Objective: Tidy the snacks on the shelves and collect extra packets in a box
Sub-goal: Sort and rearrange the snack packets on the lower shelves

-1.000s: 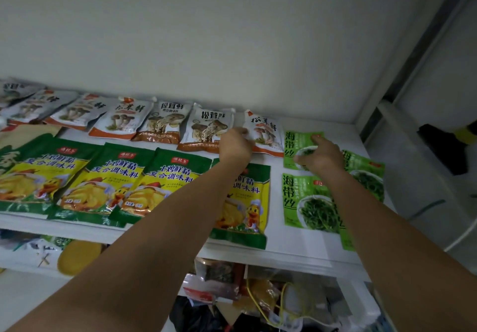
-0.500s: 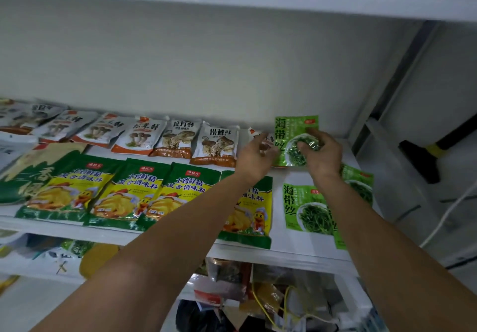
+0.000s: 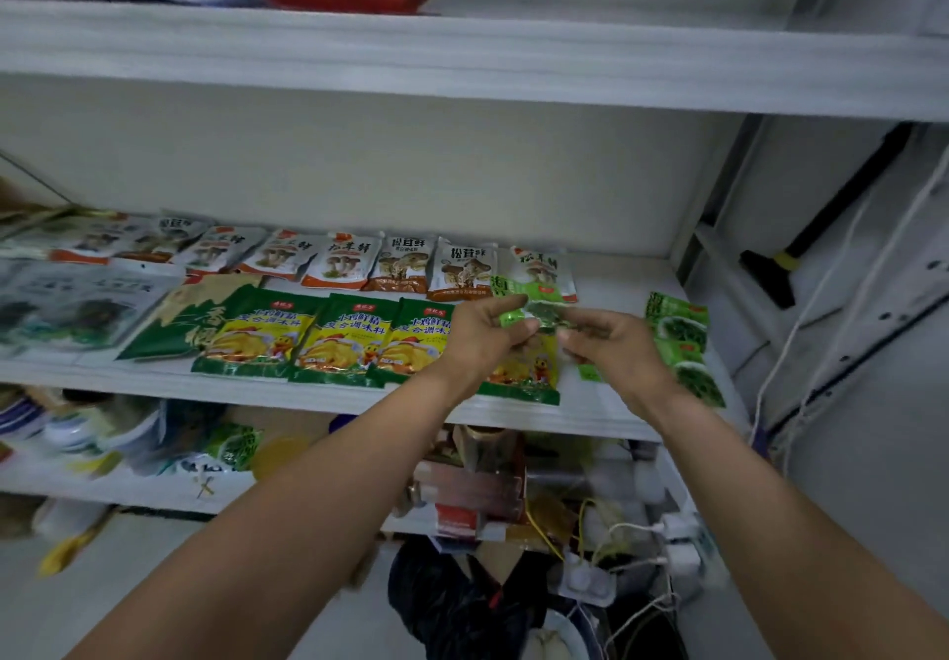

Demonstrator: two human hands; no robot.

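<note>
I hold one green seaweed packet [image 3: 534, 306] between both hands, lifted just above the middle shelf [image 3: 601, 420]. My left hand [image 3: 482, 338] pinches its left edge and my right hand [image 3: 613, 351] pinches its right edge, so it spans the gap between my fingertips. More seaweed packets [image 3: 680, 330] lie at the shelf's right end, mushroom packets [image 3: 400, 266] line its back, and chicken seasoning packets [image 3: 339, 341] lie along its front.
</note>
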